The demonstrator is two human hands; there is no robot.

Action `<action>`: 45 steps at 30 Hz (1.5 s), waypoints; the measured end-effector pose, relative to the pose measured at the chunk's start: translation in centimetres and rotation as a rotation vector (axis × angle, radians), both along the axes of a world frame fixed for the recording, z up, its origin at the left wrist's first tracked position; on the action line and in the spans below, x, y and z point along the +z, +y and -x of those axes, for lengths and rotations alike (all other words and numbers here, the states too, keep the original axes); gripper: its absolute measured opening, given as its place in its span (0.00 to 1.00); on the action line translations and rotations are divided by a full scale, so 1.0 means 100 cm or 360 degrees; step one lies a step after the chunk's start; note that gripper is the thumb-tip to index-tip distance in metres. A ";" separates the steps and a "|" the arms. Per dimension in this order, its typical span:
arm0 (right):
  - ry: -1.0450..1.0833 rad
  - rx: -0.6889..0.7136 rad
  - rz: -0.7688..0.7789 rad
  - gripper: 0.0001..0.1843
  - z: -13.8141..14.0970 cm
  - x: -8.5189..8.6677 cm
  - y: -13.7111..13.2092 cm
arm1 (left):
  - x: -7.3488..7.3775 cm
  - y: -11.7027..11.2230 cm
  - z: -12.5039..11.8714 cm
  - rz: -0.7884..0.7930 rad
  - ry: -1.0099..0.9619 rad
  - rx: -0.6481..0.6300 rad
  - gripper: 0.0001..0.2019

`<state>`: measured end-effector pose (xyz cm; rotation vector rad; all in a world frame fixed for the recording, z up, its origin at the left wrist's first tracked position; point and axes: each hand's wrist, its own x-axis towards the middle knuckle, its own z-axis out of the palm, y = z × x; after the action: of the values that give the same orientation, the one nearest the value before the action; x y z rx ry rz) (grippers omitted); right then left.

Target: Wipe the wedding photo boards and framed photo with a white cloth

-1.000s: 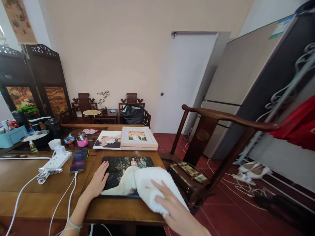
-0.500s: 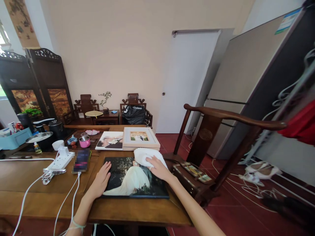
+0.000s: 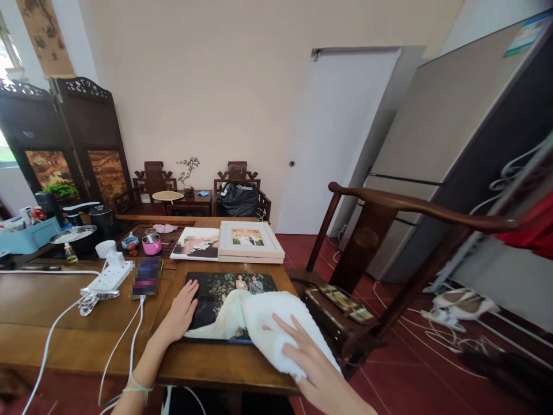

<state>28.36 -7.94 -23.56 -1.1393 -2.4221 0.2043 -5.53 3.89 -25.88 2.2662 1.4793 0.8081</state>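
Note:
A dark wedding photo panel (image 3: 216, 300) lies flat on the wooden table (image 3: 224, 366), its shorter sides to left and right. My left hand (image 3: 184, 311) rests flat on the panel's left edge, fingers stretched out and holding nothing. A fluffy white cloth (image 3: 276, 317) covers the panel's lower right part and hangs past the table's front right corner. My right hand (image 3: 302, 351) holds this cloth from above, its fingers partly spread over it. The panel's right edge is hidden beneath the cloth.
Behind the panel lie a framed photo (image 3: 250, 239) and a smaller photo print (image 3: 196, 243). To the left are a phone (image 3: 146, 278) on a cable, a white power strip (image 3: 112, 278) and a pink cup (image 3: 151, 244). A wooden chair (image 3: 367, 236) stands close on the right.
My right hand has drawn the cloth from the panel's upper right corner towards me, down to its lower right, uncovering the couple's upper bodies. My left hand has stayed at the left edge.

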 end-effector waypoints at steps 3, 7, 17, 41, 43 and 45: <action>-0.0010 -0.0044 -0.0008 0.22 -0.001 -0.001 0.022 | 0.002 0.000 0.001 -0.0002 -0.0013 -0.0013 0.22; -0.0013 -0.0106 -0.0003 0.25 0.000 -0.001 0.081 | 0.001 0.000 0.003 -0.0023 -0.0049 -0.0037 0.22; 0.0001 -0.0281 0.0041 0.28 0.008 0.001 0.126 | 0.003 0.000 0.003 -0.0008 -0.0062 -0.0037 0.22; -0.0061 -0.0248 0.0070 0.24 0.016 0.016 0.141 | 0.005 -0.003 0.003 -0.0028 -0.0045 -0.0051 0.22; -0.0066 -0.0249 0.0059 0.25 0.016 0.015 0.134 | 0.002 -0.001 0.003 -0.0068 -0.0058 -0.0059 0.21; -0.0073 -0.0223 0.0041 0.27 0.016 0.012 0.115 | 0.000 0.000 0.003 -0.0081 -0.0066 -0.0044 0.21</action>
<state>26.78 3.53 -22.33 -1.3327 -2.3736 0.1668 -5.81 3.88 -25.87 2.2874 1.4216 0.8888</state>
